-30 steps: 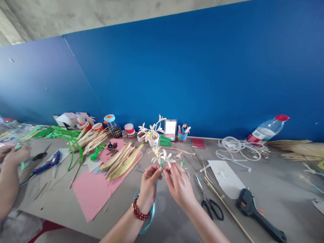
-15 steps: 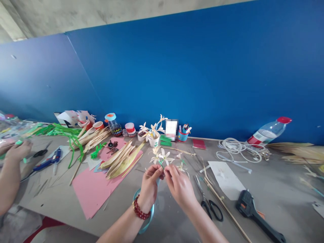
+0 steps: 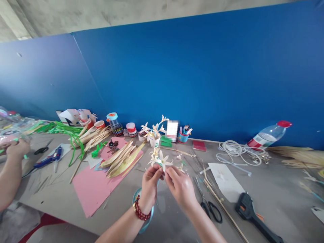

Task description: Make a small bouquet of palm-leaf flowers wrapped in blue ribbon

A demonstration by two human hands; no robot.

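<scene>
My left hand [image 3: 150,189], with a red bead bracelet on the wrist, is closed around the thin stem of a handmade flower spray [image 3: 164,160] with cream, pointed petals. Beside it, the thumb and fingers of my right hand [image 3: 181,188] pinch the stem just under the blossoms, almost touching my left fingertips. What lies between the fingertips is mostly hidden. A light-blue band [image 3: 145,227] loops on the table beneath my left wrist. More small cream flowers [image 3: 181,165] lie just beyond my right hand.
Black-handled scissors [image 3: 214,212], a long dry stalk [image 3: 227,214] and a black glue gun [image 3: 249,207] lie to the right. Pink paper [image 3: 88,192] and dried husks [image 3: 118,160] are left. A cup of flowers [image 3: 154,141] stands behind. A co-worker's hand [image 3: 17,148] is far left.
The flower spray has turned slightly between my fingers, its front blossom tipping lower toward my hands. Both hands stay close together at the stem. The view has shifted slightly.
</scene>
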